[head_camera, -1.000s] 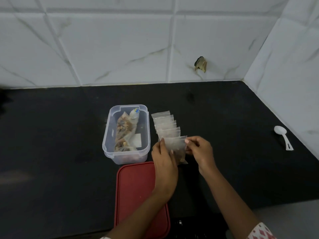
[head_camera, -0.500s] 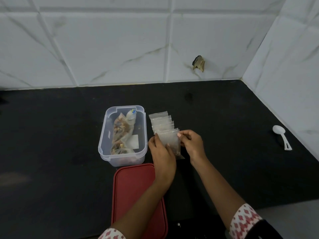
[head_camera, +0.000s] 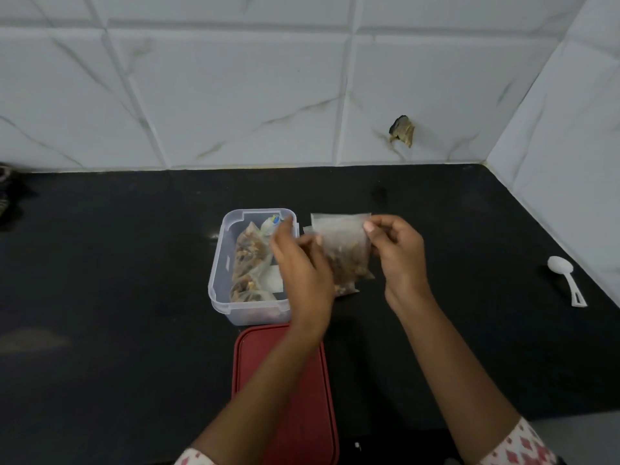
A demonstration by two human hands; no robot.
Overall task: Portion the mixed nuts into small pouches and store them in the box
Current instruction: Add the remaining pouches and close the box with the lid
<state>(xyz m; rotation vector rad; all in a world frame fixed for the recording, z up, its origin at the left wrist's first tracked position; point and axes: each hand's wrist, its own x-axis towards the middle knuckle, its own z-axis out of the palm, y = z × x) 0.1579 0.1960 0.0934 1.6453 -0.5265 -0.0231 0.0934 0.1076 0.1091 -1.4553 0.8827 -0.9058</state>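
Note:
A clear plastic box (head_camera: 219, 263) stands on the black counter with a bag of mixed nuts (head_camera: 250, 260) lying inside it. Just right of the box, a small clear pouch (head_camera: 342, 243) with nuts in its lower half is lifted off the counter. My right hand (head_camera: 397, 253) pinches its top right corner. My left hand (head_camera: 302, 266), blurred, is at the pouch's left edge, partly over the box; its grip cannot be made out. The row of other pouches is mostly hidden behind the lifted one.
The red lid (head_camera: 302, 397) lies on the counter in front of the box, under my left forearm. A white plastic spoon (head_camera: 567, 280) sits far right near the tiled side wall (head_camera: 570, 146). A dark object (head_camera: 6, 193) is at the far left edge.
The pouch has been lifted from the row and raised; both hands moved up and away from me with it. The camera has tilted so the scene sits lower in view.

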